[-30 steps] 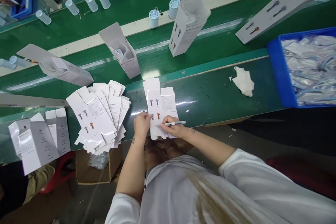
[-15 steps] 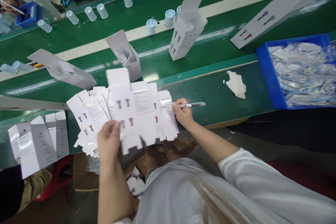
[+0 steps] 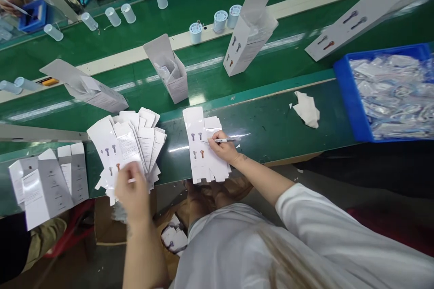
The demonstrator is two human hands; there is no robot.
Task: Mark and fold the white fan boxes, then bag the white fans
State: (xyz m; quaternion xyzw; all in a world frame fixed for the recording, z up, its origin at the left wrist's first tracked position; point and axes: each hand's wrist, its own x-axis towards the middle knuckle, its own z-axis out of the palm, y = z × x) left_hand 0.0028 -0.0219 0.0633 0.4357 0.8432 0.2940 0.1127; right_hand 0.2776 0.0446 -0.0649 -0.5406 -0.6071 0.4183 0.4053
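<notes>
My right hand is closed around a pen, its tip end to the left. It rests over the right-hand stack of flat white cartons, which carry small printed pictures of handheld devices. My left hand, smeared by motion, is over the near side of the left pile of flat cartons. Its fingers look curled, but whether they hold a carton cannot be made out. That pile is fanned out loosely, some cartons showing printed text.
Open upright boxes stand along the green line: one at left, one in the middle, one farther right. A blue bin holds bagged parts. Crumpled paper lies on the bench. Folded cartons stand at left.
My left hand has moved left and down, and the unfolded carton it held no longer spans the two piles. My right hand with the pen has shifted left onto the right stack.
</notes>
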